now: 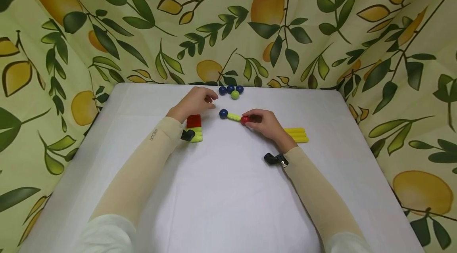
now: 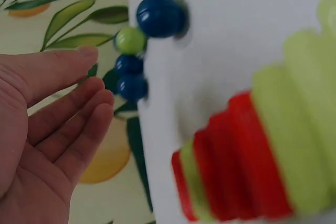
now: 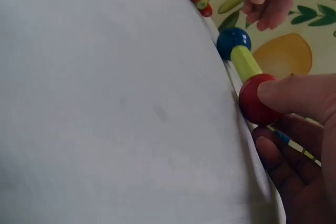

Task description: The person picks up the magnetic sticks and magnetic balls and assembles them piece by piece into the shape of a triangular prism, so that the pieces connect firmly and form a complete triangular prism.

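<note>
Nearby, blue balls (image 1: 230, 89) cluster while right grip (image 1: 265, 123) pinches red ball (image 1: 244, 120), left grip (image 1: 194, 102) apart.

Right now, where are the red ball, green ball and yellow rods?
Red ball (image 3: 253, 104): right wrist view, left half.
Green ball (image 1: 235, 94): head view, centre.
Yellow rods (image 1: 299, 135): head view, middle rod.

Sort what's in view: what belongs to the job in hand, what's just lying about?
In the job:
red ball, pinched by the right hand
green stick, beside it
blue ball, at the stick's other end

Lying about, perhaps spare parts:
rear blue balls
green ball
red sticks
loose green sticks
yellow sticks
</note>
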Demonstrator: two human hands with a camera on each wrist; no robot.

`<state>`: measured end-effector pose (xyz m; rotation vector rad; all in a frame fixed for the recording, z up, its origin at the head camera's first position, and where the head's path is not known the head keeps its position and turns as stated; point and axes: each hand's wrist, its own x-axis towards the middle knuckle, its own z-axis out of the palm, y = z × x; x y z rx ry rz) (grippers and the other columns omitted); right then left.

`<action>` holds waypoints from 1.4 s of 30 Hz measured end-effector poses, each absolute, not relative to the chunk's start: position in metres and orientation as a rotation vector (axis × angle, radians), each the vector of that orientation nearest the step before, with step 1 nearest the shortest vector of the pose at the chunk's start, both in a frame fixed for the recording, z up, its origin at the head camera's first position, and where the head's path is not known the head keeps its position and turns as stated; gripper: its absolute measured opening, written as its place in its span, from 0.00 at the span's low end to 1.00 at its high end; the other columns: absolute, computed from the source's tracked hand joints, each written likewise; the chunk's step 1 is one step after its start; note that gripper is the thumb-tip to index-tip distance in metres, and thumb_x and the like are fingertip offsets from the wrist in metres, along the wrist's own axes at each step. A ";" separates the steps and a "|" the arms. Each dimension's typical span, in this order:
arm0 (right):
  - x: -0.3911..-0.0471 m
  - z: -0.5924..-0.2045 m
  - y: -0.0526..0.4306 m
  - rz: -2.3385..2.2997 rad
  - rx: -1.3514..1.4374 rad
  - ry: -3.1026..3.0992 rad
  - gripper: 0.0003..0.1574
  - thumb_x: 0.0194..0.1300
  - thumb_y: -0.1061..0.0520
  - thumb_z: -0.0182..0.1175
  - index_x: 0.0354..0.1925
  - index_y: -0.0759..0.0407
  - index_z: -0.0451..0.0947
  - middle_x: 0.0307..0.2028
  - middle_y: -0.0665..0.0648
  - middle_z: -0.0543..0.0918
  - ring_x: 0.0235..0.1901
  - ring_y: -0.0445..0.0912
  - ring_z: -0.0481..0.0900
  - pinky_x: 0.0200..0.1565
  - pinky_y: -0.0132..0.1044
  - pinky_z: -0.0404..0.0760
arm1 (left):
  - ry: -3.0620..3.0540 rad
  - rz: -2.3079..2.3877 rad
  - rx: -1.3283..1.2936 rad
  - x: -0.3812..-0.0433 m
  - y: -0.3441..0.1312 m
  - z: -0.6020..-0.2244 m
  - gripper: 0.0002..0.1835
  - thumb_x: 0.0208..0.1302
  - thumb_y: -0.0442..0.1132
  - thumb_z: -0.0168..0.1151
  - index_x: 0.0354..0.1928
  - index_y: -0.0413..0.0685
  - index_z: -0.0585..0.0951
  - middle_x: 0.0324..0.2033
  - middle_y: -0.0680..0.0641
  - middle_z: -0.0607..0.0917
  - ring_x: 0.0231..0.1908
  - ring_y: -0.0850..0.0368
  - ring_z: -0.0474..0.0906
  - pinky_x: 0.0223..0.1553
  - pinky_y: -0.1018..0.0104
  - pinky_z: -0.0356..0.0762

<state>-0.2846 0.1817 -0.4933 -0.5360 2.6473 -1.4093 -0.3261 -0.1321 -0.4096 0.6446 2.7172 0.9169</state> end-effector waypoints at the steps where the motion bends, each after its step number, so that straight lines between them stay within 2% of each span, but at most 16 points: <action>1: -0.284 -0.493 0.181 -1.389 -0.539 2.659 0.20 0.70 0.60 0.75 0.58 0.50 0.89 0.54 0.53 0.88 0.51 0.52 0.80 0.57 0.48 0.82 | 2.727 0.938 0.633 -0.326 -0.137 -0.406 0.19 0.72 0.34 0.74 0.62 0.38 0.87 0.54 0.39 0.88 0.53 0.46 0.81 0.60 0.53 0.80; 7: -0.280 -0.486 0.181 -1.319 -0.540 2.702 0.19 0.69 0.59 0.76 0.58 0.51 0.89 0.51 0.53 0.88 0.48 0.52 0.80 0.54 0.47 0.83 | 2.762 0.998 0.527 -0.327 -0.166 -0.397 0.19 0.73 0.36 0.73 0.62 0.41 0.87 0.53 0.40 0.88 0.51 0.46 0.81 0.58 0.52 0.81; 11: -0.277 -0.485 0.181 -1.300 -0.544 2.709 0.18 0.69 0.59 0.76 0.57 0.52 0.89 0.48 0.54 0.88 0.46 0.52 0.81 0.52 0.46 0.84 | 2.773 0.956 0.487 -0.329 -0.179 -0.402 0.17 0.73 0.34 0.72 0.61 0.38 0.87 0.51 0.41 0.89 0.51 0.45 0.81 0.57 0.50 0.81; 20: -0.271 -0.487 0.181 -1.281 -0.518 2.743 0.18 0.69 0.59 0.77 0.55 0.52 0.89 0.45 0.54 0.87 0.44 0.52 0.81 0.50 0.45 0.85 | 2.729 0.834 0.355 -0.336 -0.197 -0.424 0.13 0.75 0.32 0.68 0.58 0.39 0.89 0.53 0.40 0.88 0.55 0.42 0.80 0.63 0.47 0.79; 28: -0.270 -0.490 0.178 -1.324 -0.500 2.752 0.17 0.68 0.58 0.77 0.54 0.53 0.89 0.45 0.54 0.87 0.43 0.52 0.82 0.49 0.45 0.86 | 2.724 0.827 0.383 -0.341 -0.205 -0.438 0.10 0.75 0.33 0.68 0.53 0.40 0.91 0.51 0.41 0.90 0.56 0.42 0.78 0.63 0.45 0.76; 42: -0.269 -0.493 0.180 -1.356 -0.485 2.755 0.17 0.69 0.59 0.77 0.55 0.53 0.89 0.44 0.55 0.87 0.43 0.52 0.82 0.50 0.45 0.86 | 2.713 0.815 0.366 -0.338 -0.195 -0.431 0.14 0.74 0.36 0.71 0.57 0.39 0.89 0.52 0.41 0.88 0.55 0.42 0.77 0.62 0.46 0.77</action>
